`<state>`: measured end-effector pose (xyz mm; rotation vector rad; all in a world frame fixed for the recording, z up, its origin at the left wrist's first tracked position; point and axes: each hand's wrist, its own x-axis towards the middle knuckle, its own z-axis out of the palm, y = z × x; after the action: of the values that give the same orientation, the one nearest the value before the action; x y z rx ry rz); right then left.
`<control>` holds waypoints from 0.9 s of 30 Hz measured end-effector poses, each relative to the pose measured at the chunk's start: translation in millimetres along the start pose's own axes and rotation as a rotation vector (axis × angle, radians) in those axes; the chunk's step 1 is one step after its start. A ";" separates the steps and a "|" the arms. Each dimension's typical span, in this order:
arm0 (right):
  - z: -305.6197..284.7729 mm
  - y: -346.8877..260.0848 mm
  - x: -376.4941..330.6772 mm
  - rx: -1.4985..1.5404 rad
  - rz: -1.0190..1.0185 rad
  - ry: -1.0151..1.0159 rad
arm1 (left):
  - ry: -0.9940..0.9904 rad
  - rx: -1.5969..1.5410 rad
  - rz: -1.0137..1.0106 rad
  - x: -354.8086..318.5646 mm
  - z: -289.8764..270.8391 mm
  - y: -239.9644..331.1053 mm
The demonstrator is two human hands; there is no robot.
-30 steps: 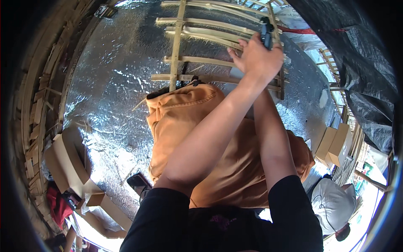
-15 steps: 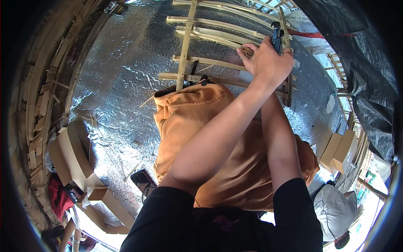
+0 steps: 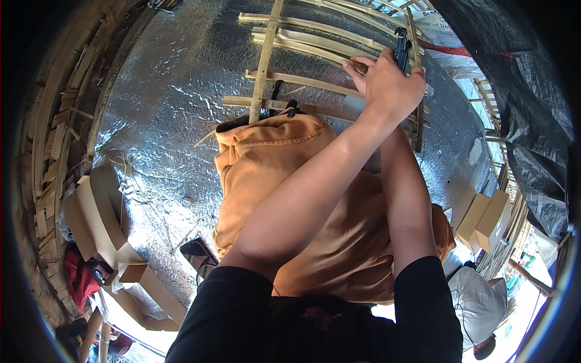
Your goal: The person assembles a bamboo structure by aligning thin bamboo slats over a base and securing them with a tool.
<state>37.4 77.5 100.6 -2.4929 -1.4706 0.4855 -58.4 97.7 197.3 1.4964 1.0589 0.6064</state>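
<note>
At the right side of the bamboo frame (image 3: 262,78), my left hand (image 3: 393,85) reaches across, palm down. A narrow black tool (image 3: 401,51) with a ridged body, its kind unclear, juts up between my forefinger and thumb, held there. The other fingers curl to the left beside a bamboo slat (image 3: 315,49), with a small brownish piece by their tips. My right forearm (image 3: 404,193) runs up under the left wrist, so the right hand and whatever it holds are hidden. The frame has several thin slats crossing two long uprights.
Brown cloth trousers (image 3: 266,169) cover my legs below the frame. Silvery sheeting (image 3: 163,103) lies underneath. A phone (image 3: 196,251) and an open cardboard box (image 3: 94,206) are at left; another carton (image 3: 487,221) and a pale sack (image 3: 478,299) at right. Black plastic sheeting (image 3: 535,133) hangs at upper right.
The view has shifted a little, moving the frame and floor items slightly left and up in the picture. Both arms keep nearly the same pose, and the black tool stays in my left hand.
</note>
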 end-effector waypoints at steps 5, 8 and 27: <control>3.1 2.5 -2.2 0.011 -0.015 0.013 | -0.054 -0.050 -0.066 -5.2 -7.2 6.3; 3.8 3.7 -3.4 0.015 -0.023 0.025 | -0.109 -0.104 -0.084 -4.8 -11.1 8.1; 24.4 7.5 -17.3 -0.005 -0.087 0.172 | -0.111 0.025 -0.096 -3.9 -2.8 3.2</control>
<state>26.4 58.9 78.6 -2.3947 -1.5059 0.2461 -61.6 95.9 201.6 1.4747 1.0489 0.4398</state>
